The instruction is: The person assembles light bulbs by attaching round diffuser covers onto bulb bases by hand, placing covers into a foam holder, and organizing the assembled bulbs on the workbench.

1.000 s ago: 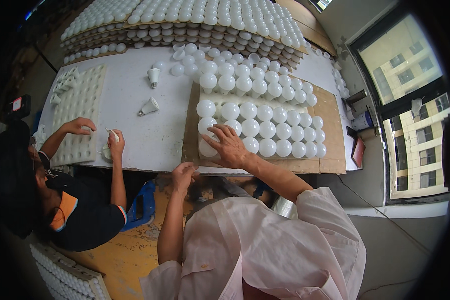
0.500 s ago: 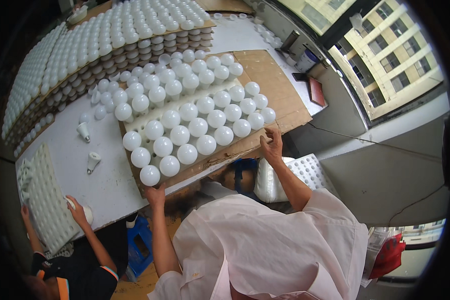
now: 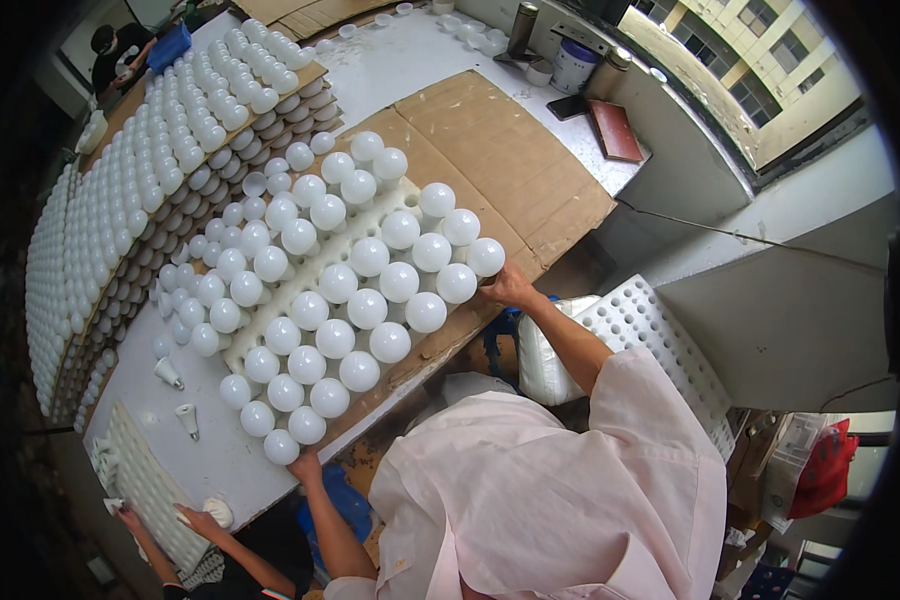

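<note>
A white foam tray (image 3: 365,219) carries rows of round white LED bulbs (image 3: 367,308), with a bare strip of holes running between two groups. My left hand (image 3: 307,468) grips the tray's near left corner, its fingers partly hidden under the bulbs. At the near right corner my right hand (image 3: 510,286) is closed on the tray's edge, beside the last bulb. The tray lies slantwise over a brown cardboard sheet (image 3: 500,140). Whether it is lifted off the sheet I cannot tell.
Stacked boards of bulbs (image 3: 120,230) rise at the left. Two loose bulbs (image 3: 170,373) lie near a co-worker's hand (image 3: 202,522) and foam tray (image 3: 155,480). At the back right are a bucket (image 3: 575,65) and a red-brown notebook (image 3: 617,130). Perforated white foam (image 3: 650,330) stands at the right.
The bulb tray has shifted left across the cardboard and turned, baring more cardboard at the right. My right hand has moved from beside the bulbs onto the tray's corner. The view has shifted.
</note>
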Tool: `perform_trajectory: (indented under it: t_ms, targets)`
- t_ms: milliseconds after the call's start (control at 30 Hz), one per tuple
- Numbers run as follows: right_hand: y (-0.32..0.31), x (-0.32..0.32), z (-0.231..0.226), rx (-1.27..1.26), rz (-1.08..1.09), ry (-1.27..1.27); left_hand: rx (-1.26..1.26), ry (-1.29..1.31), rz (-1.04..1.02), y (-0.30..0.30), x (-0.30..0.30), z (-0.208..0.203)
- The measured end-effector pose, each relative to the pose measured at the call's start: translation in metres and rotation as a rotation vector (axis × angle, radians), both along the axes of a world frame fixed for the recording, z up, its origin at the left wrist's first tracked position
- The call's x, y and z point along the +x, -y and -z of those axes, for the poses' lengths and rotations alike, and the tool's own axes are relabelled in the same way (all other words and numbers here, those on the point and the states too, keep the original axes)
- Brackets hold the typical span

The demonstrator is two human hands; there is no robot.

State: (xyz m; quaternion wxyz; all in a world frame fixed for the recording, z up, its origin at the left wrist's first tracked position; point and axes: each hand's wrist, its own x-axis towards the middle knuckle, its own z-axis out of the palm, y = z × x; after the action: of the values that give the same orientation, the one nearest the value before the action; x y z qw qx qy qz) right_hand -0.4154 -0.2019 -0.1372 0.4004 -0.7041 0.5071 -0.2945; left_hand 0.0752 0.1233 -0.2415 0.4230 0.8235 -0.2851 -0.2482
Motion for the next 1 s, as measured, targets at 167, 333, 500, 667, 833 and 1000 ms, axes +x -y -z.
perform_trajectory:
  t_ms: [167,333,500,667,833,1000]
  targets:
    - [0.008,-0.004,0.023,-0.087,-0.045,-0.003,0.023,0.007,-0.039,-0.007,0.006,0.009]
    - [0.012,-0.011,0.02,-0.204,-0.068,-0.157,0.008,-0.078,-0.082,0.014,-0.016,-0.009]
    - [0.025,-0.013,0.021,-0.321,-0.195,-0.143,0.016,0.066,-0.029,0.009,-0.016,-0.016]
    - [0.026,-0.022,0.033,-0.296,-0.203,-0.047,0.042,0.216,-0.038,0.017,-0.031,-0.023]
    - [0.018,-0.013,0.031,-0.201,-0.195,0.024,-0.057,0.22,-0.053,-0.002,-0.023,-0.003]
    - [0.015,-0.021,0.042,-0.13,-0.108,-0.029,-0.099,0.246,-0.073,0.015,-0.036,-0.017]
